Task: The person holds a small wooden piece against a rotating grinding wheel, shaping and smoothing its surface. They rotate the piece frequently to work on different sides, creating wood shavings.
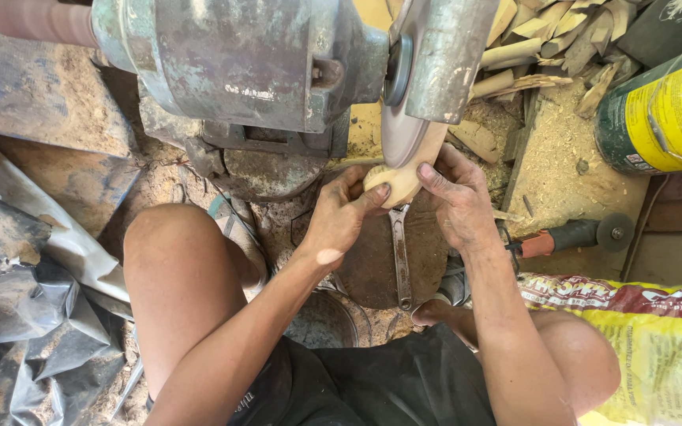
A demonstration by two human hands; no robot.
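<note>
Fingers (374,192) of both hands gripping pale carved wooden piece (401,177), pressing against spinning grey sanding disc (401,134); mid-shaping; next needing steady rotation.

- This is a rough woodworking workshop, with work done low on the ground.
- A heavy, worn green bench grinder (238,63) with a spinning sanding disc (404,134) fills the top of the view.
- Sawdust (570,158) covers the floor, and cut wood offcuts (546,39) lie heaped behind the machine.
- A wrench (400,252) and an orange-handled tool (570,235) lie in the dirt.
</note>
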